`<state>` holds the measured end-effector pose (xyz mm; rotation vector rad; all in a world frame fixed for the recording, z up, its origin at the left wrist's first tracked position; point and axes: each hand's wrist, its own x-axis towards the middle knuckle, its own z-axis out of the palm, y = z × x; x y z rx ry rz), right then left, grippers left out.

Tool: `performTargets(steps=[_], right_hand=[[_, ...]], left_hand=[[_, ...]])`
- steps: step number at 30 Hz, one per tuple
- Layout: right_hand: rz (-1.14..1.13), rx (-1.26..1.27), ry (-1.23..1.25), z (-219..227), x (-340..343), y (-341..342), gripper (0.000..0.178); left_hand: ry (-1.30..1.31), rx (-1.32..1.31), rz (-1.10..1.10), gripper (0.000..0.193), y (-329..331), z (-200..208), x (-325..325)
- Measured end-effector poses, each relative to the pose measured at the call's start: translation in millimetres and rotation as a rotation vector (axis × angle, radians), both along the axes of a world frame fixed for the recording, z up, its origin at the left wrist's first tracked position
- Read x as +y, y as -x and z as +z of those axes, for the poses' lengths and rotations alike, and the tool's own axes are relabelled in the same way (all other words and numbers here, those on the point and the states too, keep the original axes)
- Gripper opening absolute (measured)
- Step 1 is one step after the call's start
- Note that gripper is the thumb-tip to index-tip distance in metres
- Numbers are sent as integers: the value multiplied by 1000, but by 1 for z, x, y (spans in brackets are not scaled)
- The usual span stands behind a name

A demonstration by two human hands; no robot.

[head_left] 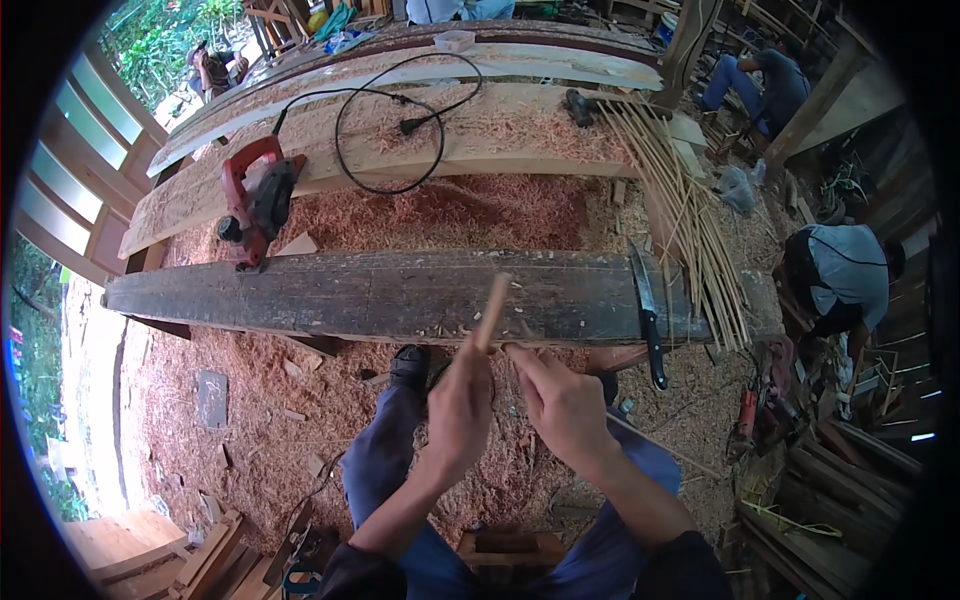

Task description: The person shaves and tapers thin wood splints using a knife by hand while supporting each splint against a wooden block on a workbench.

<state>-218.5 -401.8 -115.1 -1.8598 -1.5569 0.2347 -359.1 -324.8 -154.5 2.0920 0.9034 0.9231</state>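
Head view: stick (493,308) over dark plank (400,290), shavings (260,440) blanketing floor (690,415).

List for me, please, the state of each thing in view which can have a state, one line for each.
Left grip: closed on the wooden stick
Wooden stick: held tilted, upper end free
Right grip: curled, hold unclear
Dark plank: flat, littered with chips
Knife: lying, blade bare, handle overhanging the dark plank
Red planer: set down, no hand on it
Plug: lying loose, not plugged in
Thin strips: heaped loosely
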Motion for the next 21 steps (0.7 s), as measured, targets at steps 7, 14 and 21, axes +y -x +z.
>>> performTargets(steps=[7, 14, 21], right_hand=[[-63, 213, -11, -3, -10, -16, 15], [-60, 83, -297, -5, -11, -22, 17], [-59, 92, -117, 14, -27, -29, 23]], left_hand=[[143, 55, 134, 43, -4, 18, 18], [-458, 266, 124, 47, -21, -5, 31], [-440, 382, 110, 43, -40, -3, 37]])
